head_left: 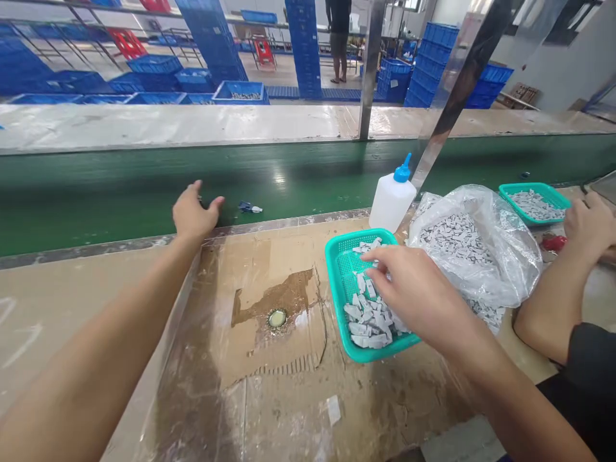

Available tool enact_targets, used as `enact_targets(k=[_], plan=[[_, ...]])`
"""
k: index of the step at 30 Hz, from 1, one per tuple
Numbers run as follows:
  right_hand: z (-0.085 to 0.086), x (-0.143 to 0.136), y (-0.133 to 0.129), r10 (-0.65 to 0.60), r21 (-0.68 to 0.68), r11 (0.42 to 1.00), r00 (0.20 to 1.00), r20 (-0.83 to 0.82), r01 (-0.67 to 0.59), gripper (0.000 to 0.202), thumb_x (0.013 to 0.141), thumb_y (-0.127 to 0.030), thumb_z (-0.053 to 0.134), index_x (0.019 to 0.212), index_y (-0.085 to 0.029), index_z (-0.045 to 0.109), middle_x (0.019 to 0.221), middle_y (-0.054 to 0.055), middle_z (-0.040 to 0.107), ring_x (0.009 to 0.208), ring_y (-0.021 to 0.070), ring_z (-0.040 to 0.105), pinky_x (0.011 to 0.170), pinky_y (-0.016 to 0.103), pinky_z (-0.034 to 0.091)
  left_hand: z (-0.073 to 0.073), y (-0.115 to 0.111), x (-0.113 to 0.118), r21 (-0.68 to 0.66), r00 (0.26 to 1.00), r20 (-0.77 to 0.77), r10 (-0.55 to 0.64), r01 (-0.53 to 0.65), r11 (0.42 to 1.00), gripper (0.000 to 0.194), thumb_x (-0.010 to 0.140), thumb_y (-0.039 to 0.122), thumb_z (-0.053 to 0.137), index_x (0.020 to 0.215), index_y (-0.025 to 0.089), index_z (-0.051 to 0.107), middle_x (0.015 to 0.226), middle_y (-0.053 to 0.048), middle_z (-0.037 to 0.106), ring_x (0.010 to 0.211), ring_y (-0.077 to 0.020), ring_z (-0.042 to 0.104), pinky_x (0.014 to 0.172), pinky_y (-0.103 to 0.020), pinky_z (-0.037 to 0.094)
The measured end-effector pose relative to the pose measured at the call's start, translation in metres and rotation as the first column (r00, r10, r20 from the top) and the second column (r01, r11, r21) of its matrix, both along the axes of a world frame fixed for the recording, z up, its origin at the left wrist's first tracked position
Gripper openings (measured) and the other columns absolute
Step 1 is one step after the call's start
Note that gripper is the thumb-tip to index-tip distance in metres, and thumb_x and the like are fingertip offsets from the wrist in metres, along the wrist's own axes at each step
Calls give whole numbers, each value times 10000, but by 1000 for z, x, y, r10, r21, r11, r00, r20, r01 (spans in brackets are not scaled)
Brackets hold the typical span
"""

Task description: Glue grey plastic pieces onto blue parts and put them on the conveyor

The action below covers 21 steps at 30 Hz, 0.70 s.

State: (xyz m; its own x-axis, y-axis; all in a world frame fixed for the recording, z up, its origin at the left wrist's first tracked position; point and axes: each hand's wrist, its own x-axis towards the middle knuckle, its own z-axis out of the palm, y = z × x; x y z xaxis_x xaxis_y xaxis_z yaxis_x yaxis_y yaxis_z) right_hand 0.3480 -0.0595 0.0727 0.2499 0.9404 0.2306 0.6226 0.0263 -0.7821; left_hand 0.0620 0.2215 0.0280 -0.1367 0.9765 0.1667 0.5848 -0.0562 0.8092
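My left hand (195, 212) reaches over the near edge of the green conveyor belt (308, 186), its thumb spread away from the fingers. A sliver of something dark shows by its fingers, too small to name. To the right of it, a small dark-and-white part (250, 207) lies on the belt. My right hand (409, 282) hovers over a green plastic basket (338, 301) of small grey plastic pieces (370, 321). Its thumb and forefinger point into the basket with a gap between them; the other fingers are hidden.
A small round cap (276, 317) sits on torn, wet cardboard (289, 353). Behind the basket stands a white bottle (392, 204) with a blue nozzle. A clear bag (520, 269) of grey pieces, a second green basket (534, 219) and a co-worker's hand (590, 221) are at right.
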Motion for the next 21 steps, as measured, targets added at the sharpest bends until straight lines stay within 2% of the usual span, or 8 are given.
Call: enact_targets(k=[1, 3, 5, 8, 12, 16, 19, 21], plan=[[-3, 8, 2, 11, -50, 999, 996, 92, -6, 109, 777, -158, 657, 746, -224, 738, 749, 51, 725, 748, 213, 686, 645, 321, 492, -2, 2, 4, -10, 997, -13, -78, 78, 997, 267, 768, 64, 761, 992, 87, 616, 1409, -41, 549, 1446, -203, 265, 1190, -304, 141], [-15, 16, 5, 161, -177, 977, 953, 257, -118, 215, 742, -74, 650, 857, -219, 760, 843, 75, 740, 762, 228, 684, 673, 322, 489, -6, 6, 9, -58, 980, -22, -199, 198, 979, 322, 727, 32, 788, 1012, 94, 652, 1355, -35, 603, 1421, -196, 336, 1168, -268, 188], [-30, 14, 6, 325, -258, 935, 883, 340, -245, 258, 733, -90, 687, 944, -222, 759, 925, 75, 738, 815, 231, 683, 701, 307, 493, -9, 11, 11, -109, 970, -14, -244, 241, 964, 293, 718, 3, 779, 977, 96, 681, 1216, -26, 681, 1352, -202, 432, 1119, -245, 272], [-45, 2, 7, 448, -267, 890, 822, 353, -370, 236, 742, -181, 747, 971, -238, 756, 900, 55, 711, 811, 220, 667, 668, 288, 497, -9, 13, 8, -135, 978, 35, -208, 211, 968, 182, 731, 20, 767, 867, 110, 689, 1008, 12, 717, 1253, -187, 497, 1043, -195, 338], [-49, -8, 9, 472, -305, 878, 775, 421, -369, 72, 764, -163, 731, 792, -227, 748, 771, 42, 650, 709, 201, 639, 588, 282, 472, 0, 0, 4, -118, 982, 180, -61, 83, 990, 190, 713, 114, 815, 796, 122, 644, 841, 29, 692, 1196, -175, 501, 965, -169, 381], [-45, -4, 6, 390, -217, 914, 887, 246, -342, 130, 770, -101, 669, 779, -223, 714, 764, 16, 662, 679, 175, 644, 608, 275, 495, 13, -39, -4, -215, 911, 412, -4, 102, 971, 80, 836, 145, 707, 797, 92, 661, 770, -32, 696, 873, -155, 639, 820, -221, 491], [-37, -1, 1, 265, -164, 951, 964, -15, -264, 74, 820, -272, 655, 843, -230, 712, 710, 13, 678, 613, 176, 651, 565, 282, 523, 19, -81, -16, -300, 795, 606, 19, 205, 932, 128, 911, 151, 618, 801, 93, 650, 875, -86, 703, 826, -146, 679, 811, -249, 560], [-30, -6, -4, 203, -159, 958, 956, -210, -239, 197, 825, -389, 662, 914, -223, 718, 725, 33, 707, 648, 197, 690, 584, 296, 568, 21, -112, -23, -327, 717, 695, 63, 236, 915, 164, 942, 145, 568, 793, 109, 627, 891, -77, 687, 859, -139, 692, 833, -239, 582]])
